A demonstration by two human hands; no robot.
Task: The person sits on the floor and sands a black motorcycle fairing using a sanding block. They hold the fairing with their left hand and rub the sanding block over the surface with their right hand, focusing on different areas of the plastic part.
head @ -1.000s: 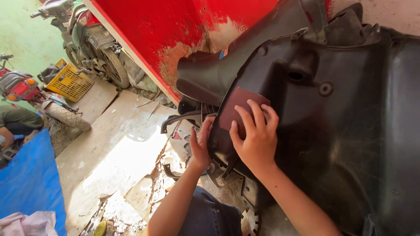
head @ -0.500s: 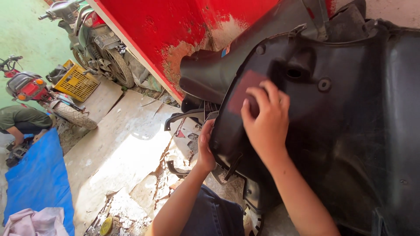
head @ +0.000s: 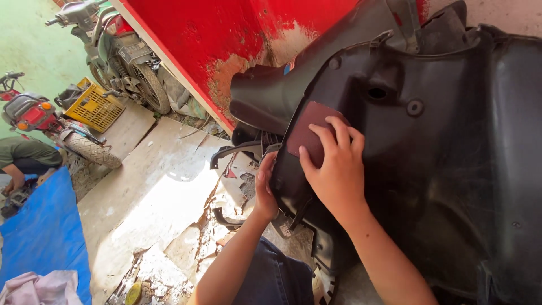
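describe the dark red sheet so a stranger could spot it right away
Start at the big black plastic panel filling the right of the view. On its upper left part, the right hand presses a flat sheet against it. It is the only dull maroon rectangle on the black surface, partly covered by the fingers.

right hand [head: 339,169]: flat on the sanding sheet [head: 305,131], which lies on the plastic panel [head: 440,169]
left hand [head: 265,189]: just left of the right hand, at the panel's edge
wall [head: 226,39]: beyond both hands
motorcycles [head: 118,51]: far left, along the wall
crate [head: 93,104]: between the motorcycles
tarp [head: 42,237]: on the floor, well left of both hands
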